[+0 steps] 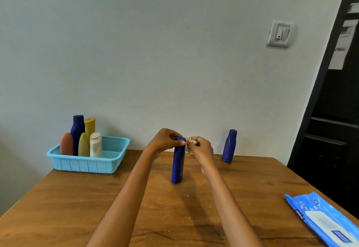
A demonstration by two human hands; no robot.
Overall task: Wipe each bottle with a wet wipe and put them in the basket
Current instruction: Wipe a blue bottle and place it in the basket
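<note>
A wooden table (194,217) fills the lower half of the frame, its far edge butting a pale wall and its right edge running down past a dark doorway at the right side. At centre frame one blue bottle (178,165) stands upright on the tabletop, well clear of every edge. The person's left hand (165,140) curls its fingers round the bottle's cap end, gripping it from the left. The right hand (201,150), just right of the cap, pinches a crumpled wet wipe (189,143) that touches the bottle's neck; how tightly the wipe wraps the neck is hard to tell, since the fingers cover part of it.

A second blue bottle (229,146) stands alone right of centre, close to the table's far edge and apart from the hands. Bare tabletop lies between the two bottles, and a wide bare stretch runs from the centre bottle to the basket.

The light blue basket (88,164) sits at the middle left, on the far left corner of the table with its left rim near the edge. It holds five bottles, all upright and crowded to its left half: one dark blue bottle (77,130), two yellow, one reddish-brown and one whitish. The basket's right half shows open mesh floor.

One blue pack of wipes (326,219) lies flat at the lower right, close to the table's right edge.
</note>
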